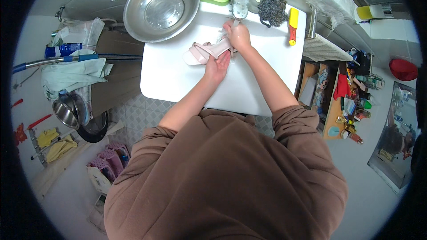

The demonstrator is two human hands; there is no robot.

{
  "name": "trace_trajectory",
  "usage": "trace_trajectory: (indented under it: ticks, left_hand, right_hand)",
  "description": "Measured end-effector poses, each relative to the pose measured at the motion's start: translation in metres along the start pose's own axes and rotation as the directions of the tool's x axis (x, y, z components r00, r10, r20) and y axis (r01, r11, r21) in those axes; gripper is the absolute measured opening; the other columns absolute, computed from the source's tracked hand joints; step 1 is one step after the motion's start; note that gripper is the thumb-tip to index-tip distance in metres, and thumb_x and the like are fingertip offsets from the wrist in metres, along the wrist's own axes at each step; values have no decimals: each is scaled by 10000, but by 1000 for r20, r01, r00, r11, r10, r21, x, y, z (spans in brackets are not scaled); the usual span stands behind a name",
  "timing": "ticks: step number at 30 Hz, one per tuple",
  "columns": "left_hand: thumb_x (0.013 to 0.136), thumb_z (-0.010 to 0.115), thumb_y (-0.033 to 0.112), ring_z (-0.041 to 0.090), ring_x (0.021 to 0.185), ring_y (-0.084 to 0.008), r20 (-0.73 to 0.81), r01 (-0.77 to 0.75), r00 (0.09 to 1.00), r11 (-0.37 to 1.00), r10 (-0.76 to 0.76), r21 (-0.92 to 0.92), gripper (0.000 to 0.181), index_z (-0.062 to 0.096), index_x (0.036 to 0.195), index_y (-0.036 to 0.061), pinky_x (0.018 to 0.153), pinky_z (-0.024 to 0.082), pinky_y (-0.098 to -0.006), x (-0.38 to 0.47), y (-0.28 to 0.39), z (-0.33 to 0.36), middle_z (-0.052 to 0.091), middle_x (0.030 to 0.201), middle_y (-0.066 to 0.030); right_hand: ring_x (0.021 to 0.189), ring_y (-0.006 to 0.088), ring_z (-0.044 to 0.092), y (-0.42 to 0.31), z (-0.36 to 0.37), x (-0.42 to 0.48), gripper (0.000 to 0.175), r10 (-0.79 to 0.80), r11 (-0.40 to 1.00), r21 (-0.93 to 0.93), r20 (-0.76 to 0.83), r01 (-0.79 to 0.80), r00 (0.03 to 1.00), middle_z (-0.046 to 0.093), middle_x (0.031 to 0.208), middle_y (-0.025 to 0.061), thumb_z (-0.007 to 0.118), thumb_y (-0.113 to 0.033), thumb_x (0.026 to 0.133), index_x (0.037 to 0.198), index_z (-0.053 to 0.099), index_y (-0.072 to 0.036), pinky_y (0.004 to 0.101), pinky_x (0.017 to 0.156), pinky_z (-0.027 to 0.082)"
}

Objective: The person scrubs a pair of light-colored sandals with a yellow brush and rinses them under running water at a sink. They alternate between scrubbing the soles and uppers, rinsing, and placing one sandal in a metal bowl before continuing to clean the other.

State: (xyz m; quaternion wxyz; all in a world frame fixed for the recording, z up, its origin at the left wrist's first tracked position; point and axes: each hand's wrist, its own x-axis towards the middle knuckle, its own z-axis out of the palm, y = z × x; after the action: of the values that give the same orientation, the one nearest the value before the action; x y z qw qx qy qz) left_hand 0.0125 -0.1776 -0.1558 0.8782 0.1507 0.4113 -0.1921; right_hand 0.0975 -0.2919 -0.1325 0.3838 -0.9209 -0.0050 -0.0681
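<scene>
A pale pink strappy sandal (200, 52) is held over the white surface, its toe pointing left. My left hand (217, 67) supports it from below near the middle, palm up. At the heel end, my right hand (238, 36) has its fingers bent around the back of the sandal, just below a metal faucet (240, 4). Water seems to run from the spout onto my right hand. The grip of the right fingers is partly hidden by the back of that hand.
A steel basin (133, 16) sits at the back left, beside a green soap dish (215, 0). Right of the faucet lie a dark scouring pad (273, 10) and a yellow-and-red handled tool (293, 26). A cluttered wooden shelf (330, 120) stands at the right.
</scene>
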Motion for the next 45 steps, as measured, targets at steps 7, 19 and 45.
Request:
trace_trajectory:
  ticks: [7,19,45]
  left_hand:
    - [986,372,359,478,1205,-226,138,14,990,990,-33,139,444,407,1297,43,1012,407,-353,8,13,-18,476,1309,-124]
    - [981,286,476,590,830,-210,-239,205,957,968,-166,147,521,522,1023,13,783,515,-301,-15,6,-21,616,856,-87]
    - [932,460,120,503,702,-160,119,-168,986,762,120,625,107,538,899,54,673,456,-306,83,64,79,543,788,-46]
  right_hand:
    - [702,356,639,10,-13,-14,203,443,895,-130,128,-427,888,647,743,223,597,-181,795,777,675,6,425,683,504]
    - [584,102,510,17,34,-4,166,429,184,809,445,-559,786,590,780,57,623,-121,878,967,533,-14,236,514,395]
    - [575,76,499,14,-7,-74,197,365,657,523,410,-544,836,561,647,6,535,-163,920,822,611,-10,224,547,413]
